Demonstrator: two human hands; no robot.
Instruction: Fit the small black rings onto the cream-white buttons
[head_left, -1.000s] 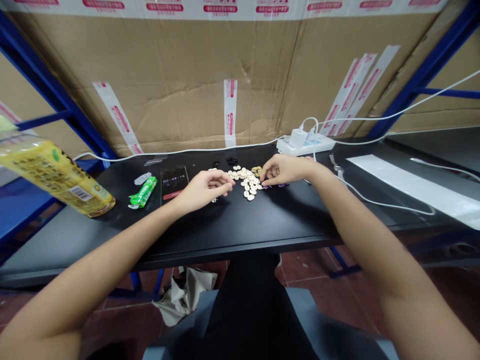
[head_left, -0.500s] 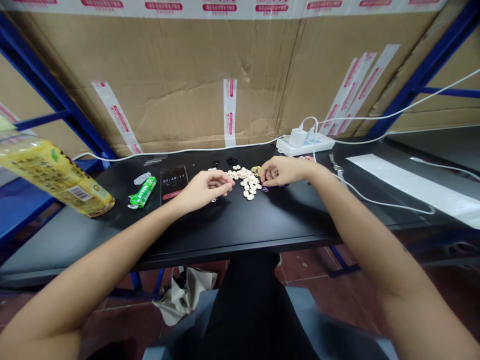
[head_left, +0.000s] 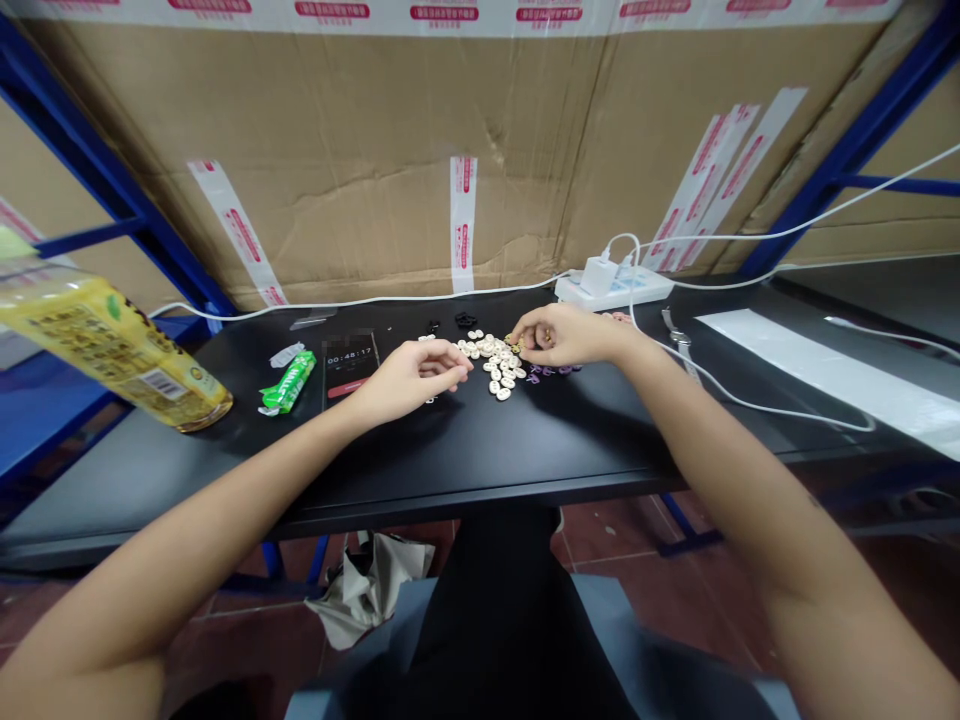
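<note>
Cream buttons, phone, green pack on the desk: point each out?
cream buttons [head_left: 495, 362]: head view, middle of the pile between the hands.
phone [head_left: 349, 362]: head view, centre of its lit screen.
green pack [head_left: 288, 382]: head view, middle of the wrapper.

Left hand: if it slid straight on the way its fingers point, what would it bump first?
Most likely the heap of small cream-white oval beads on the black tabletop. The left hand points right, fingertips just short of the heap's near edge, though depth is hard to judge.
</note>
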